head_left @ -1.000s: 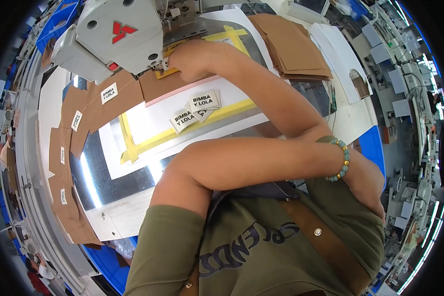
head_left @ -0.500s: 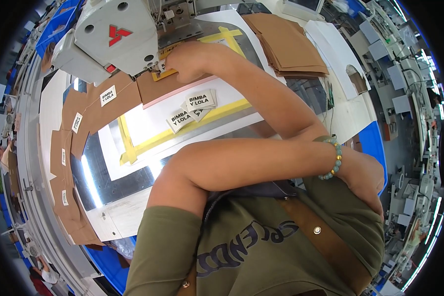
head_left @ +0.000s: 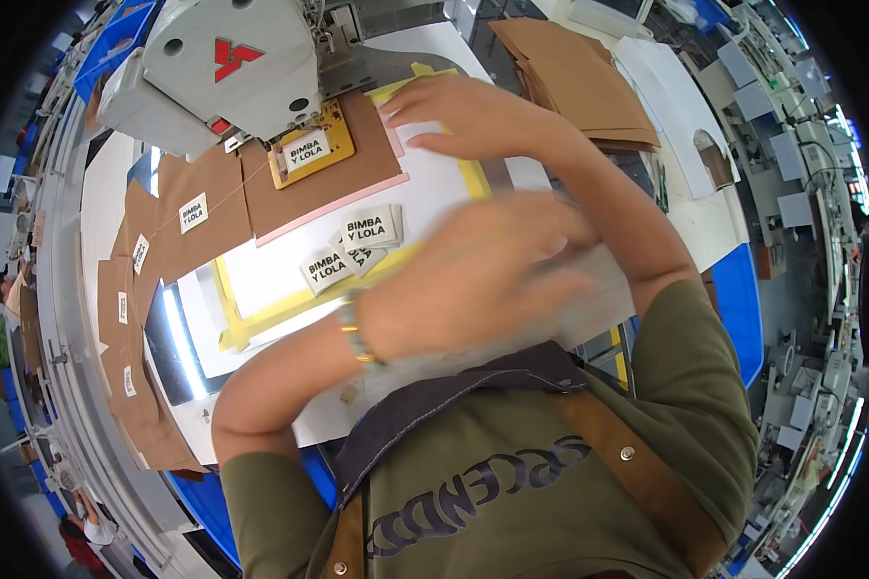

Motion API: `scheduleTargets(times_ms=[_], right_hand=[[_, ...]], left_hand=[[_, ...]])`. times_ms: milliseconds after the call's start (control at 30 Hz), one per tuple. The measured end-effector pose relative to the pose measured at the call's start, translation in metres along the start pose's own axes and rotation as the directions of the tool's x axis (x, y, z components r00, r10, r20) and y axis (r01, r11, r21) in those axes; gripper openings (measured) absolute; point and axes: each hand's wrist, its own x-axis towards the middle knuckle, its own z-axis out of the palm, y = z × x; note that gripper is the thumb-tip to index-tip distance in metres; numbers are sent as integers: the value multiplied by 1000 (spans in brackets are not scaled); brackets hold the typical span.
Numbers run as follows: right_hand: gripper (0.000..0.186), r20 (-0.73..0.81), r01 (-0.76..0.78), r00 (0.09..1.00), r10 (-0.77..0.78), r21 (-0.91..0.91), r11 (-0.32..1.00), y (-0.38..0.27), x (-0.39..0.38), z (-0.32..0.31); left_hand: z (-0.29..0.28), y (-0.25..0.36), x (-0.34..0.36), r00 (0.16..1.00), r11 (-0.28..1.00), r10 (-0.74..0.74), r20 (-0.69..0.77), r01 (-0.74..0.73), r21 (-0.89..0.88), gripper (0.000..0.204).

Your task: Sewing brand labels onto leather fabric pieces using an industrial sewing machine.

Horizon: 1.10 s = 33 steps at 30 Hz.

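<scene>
From where I'm standing, the label (head_left: 307,151) is lying in the window of a yellow plate (head_left: 341,125), upper middle of the view, right under the machine (head_left: 232,68). Beneath it a brown panel (head_left: 362,116) is resting with its lower and right edges along a pink strip (head_left: 357,202), and that strip is probably serving as the guide — doing this well likely means keeping the panel flat and snug against it, and the label square in the window. The right hand (head_left: 463,116) is hovering near the panel's right edge, fingers apart, nothing visible in them; I can't tell whether the fingertips are touching. That side seems a sensible place for it, since the fingers are staying clear of the machine's head. The left hand (head_left: 473,280), mid-view, is showing only as a blur, so I can't tell whether it's holding anything. Three or so loose labels (head_left: 370,229) are sitting left of it, best kept out from under the panel. A thin thread (head_left: 253,177) is trailing leftward from the plate — worth keeping from snagging.
</scene>
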Motion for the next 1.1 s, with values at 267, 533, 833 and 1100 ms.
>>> scheduleTargets(times_ms=[267,533,833,1100], right_hand=[[24,-181,-167,970,163,-7,986,31,-39,24],[24,-144,-141,981,132,-54,988,28,-38,27],[22,-147,-170,976,162,-40,985,28,-34,30],[19,-214,-146,967,139,-18,989,28,-33,29]], left_hand=[[-132,-114,-123,926,544,-217,-309,377,749,32],[-153,-142,-121,953,602,-272,-129,274,750,44],[-163,-134,-117,923,618,-380,-53,296,728,48],[-167,-134,-117,920,586,-391,-22,267,765,49]])
